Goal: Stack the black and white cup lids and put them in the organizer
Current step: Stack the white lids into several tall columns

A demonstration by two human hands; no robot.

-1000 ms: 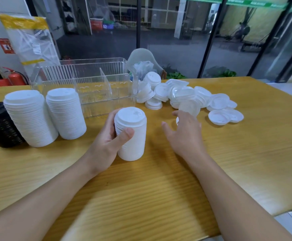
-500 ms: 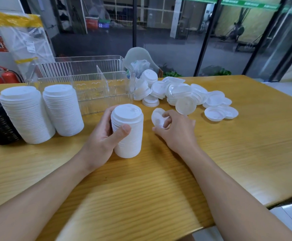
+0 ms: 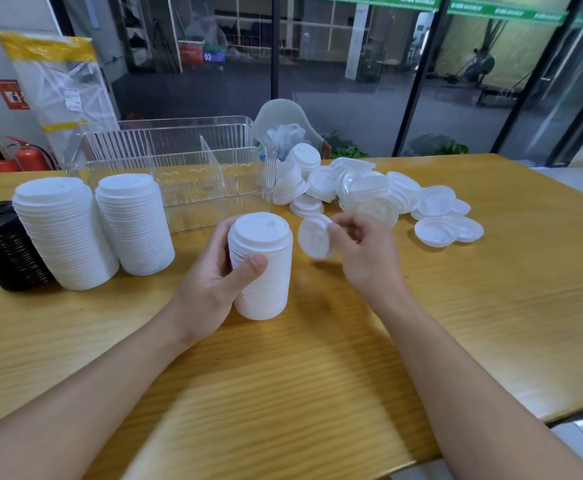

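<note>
Wooden table (image 3: 491, 306) before glass walls (image 3: 352, 81)

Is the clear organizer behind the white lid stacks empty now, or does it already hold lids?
Empty, as far as visible: the table shows through the clear organizer walls, with no lids inside.

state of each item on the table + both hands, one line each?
left hand: grips held stack
held stack: upright on table
right hand: pinches single lid
single lid: lifted, tilted beside held stack
finished white stacks: two, upright
black stack: upright
organizer: no lids visible inside
loose lids: scattered, unstacked
</note>
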